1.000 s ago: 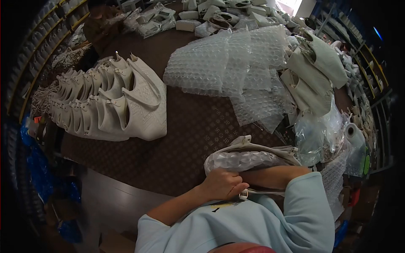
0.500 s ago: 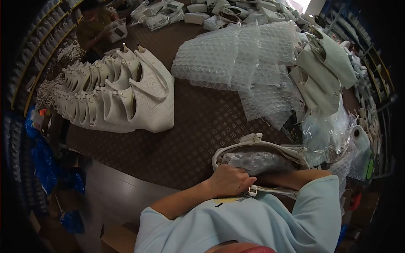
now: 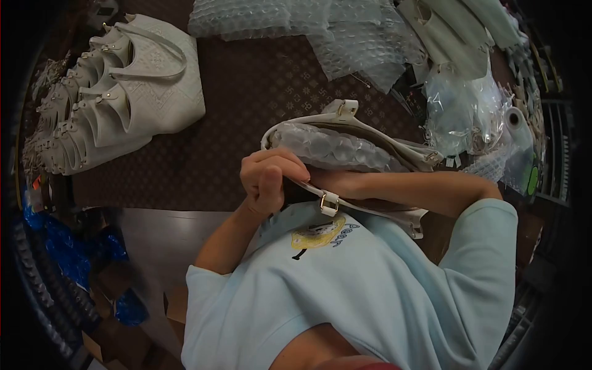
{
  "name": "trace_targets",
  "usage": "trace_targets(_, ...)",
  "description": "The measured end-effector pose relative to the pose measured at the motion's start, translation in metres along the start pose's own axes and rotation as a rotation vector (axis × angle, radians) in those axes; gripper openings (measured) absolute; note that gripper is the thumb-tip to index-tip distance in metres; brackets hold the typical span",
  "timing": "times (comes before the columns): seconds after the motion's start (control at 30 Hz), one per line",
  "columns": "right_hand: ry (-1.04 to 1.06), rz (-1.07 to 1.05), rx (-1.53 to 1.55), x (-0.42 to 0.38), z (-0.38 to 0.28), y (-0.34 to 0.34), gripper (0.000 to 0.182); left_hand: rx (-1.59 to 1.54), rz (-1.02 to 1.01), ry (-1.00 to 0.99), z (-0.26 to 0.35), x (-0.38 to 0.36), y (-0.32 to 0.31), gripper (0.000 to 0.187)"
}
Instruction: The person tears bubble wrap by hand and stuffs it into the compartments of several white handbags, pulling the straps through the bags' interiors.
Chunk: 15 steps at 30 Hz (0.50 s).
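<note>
A white handbag [image 3: 385, 134] with gold-coloured strap buckles lies open against my body. Bubble wrap [image 3: 333, 147] fills its mouth along the far side. My left hand [image 3: 269, 177] is closed at the bag's left end, its curled fingers gripping the near rim. From the right, my right hand [image 3: 336, 181] reaches into the bag's opening, beside the bubble wrap. Its fingers are hidden inside, so whether they hold anything does not show.
A row of white handbags [image 3: 163, 102] stands on the brown patterned table [image 3: 240, 92] at left. Bubble-wrap sheets [image 3: 364, 49] lie at the back. Pale bag pieces [image 3: 447, 37], clear plastic bags [image 3: 459, 111] and a plastic roll [image 3: 518, 135] are at right.
The view has tilted down and shifted. My left hand has come up at the bag's left end, and the bag's mouth gapes wider toward me. My right arm stays in the bag.
</note>
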State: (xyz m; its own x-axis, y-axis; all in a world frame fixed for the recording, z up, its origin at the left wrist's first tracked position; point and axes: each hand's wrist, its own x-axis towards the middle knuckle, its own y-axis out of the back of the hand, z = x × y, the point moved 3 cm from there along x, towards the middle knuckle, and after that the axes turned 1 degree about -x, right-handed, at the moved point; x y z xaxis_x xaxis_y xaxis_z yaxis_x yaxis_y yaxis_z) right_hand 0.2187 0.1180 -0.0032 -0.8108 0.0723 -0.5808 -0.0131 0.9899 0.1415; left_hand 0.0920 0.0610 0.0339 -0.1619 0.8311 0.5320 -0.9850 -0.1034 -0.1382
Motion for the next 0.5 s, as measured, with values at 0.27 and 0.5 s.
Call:
trace_targets(0.27,-0.044,-0.005,0.095,0.027,-0.005,-0.006,0.042,0.24,-0.121,-0.14,0.017,0.006,-0.015,0.039)
trace_targets(0.5,-0.265,-0.074,-0.114,-0.072,-0.044,0.023,0.042,1.085,-0.397,-0.031,0.034,0.029,-0.02,0.028)
